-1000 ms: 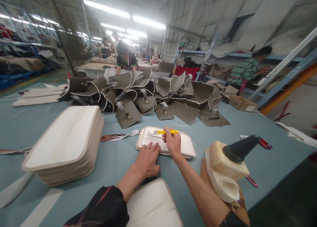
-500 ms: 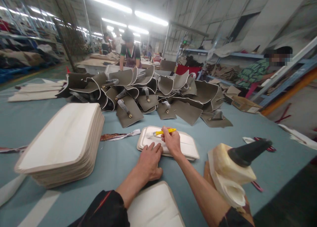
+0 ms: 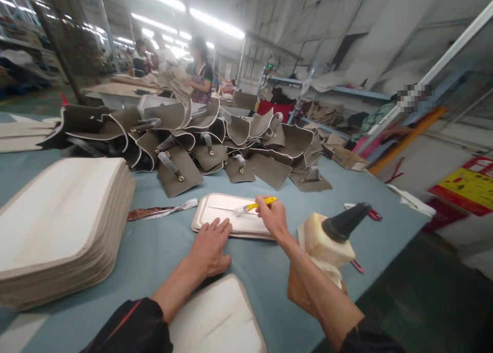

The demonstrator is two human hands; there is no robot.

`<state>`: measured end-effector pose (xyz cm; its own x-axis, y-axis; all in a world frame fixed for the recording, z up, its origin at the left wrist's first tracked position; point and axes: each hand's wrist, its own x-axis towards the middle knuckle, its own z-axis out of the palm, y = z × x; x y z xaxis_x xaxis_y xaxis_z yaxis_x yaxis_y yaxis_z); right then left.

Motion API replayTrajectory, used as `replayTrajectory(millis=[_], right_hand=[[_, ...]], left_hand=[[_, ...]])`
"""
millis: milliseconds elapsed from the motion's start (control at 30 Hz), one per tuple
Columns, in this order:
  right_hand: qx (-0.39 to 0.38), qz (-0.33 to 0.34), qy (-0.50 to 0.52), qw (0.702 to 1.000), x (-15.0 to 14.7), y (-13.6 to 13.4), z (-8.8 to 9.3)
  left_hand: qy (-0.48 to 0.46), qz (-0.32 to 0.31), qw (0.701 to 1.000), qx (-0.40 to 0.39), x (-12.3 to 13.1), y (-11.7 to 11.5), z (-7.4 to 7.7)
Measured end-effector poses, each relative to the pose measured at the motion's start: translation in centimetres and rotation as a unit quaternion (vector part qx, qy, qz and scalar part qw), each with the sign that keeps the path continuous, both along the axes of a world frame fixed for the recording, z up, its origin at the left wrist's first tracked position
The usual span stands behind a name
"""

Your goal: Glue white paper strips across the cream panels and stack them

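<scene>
A small stack of white panels with beige edges [image 3: 219, 204] lies on the blue-green table. My left hand [image 3: 210, 247] rests at its near edge, fingers spread on the top panel. My right hand [image 3: 272, 217] is closed around a brush with a yellow handle [image 3: 252, 206]; its pale bristles touch the top panel near the middle. Below my left hand lies another white panel [image 3: 219, 319], partly cut off by the frame. To the right, a glue-stained pale container with a black cone-shaped nozzle [image 3: 325, 237] stands partly behind my right forearm.
A tall stack of white panels [image 3: 57, 214] stands at the left. Several grey-brown bag pieces with handles [image 3: 181, 165] are heaped across the table's back. A twisted strip [image 3: 162, 210] lies left of the small stack. People are in the background.
The view has turned to the right. The brush in my right hand has moved rightward along the top panel. My left hand stays at the panel's near edge.
</scene>
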<state>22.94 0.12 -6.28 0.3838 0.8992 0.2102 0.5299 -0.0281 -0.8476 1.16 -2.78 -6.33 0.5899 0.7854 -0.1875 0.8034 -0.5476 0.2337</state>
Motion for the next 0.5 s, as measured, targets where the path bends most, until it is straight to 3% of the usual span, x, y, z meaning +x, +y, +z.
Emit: replayTrajectory(millis=[267,500], right_hand=[[-0.049,-0.065,-0.127,0.989,5.3,-3.1,2.1],[-0.115,-0.14,-0.252,0.951,7.5,-5.0,3.5]], left_hand=[[0.018,0.002,1.0,0.01,0.1,0.2,-0.2],[0.029,-0.001,0.999,0.027,0.3,0.1,-0.4]])
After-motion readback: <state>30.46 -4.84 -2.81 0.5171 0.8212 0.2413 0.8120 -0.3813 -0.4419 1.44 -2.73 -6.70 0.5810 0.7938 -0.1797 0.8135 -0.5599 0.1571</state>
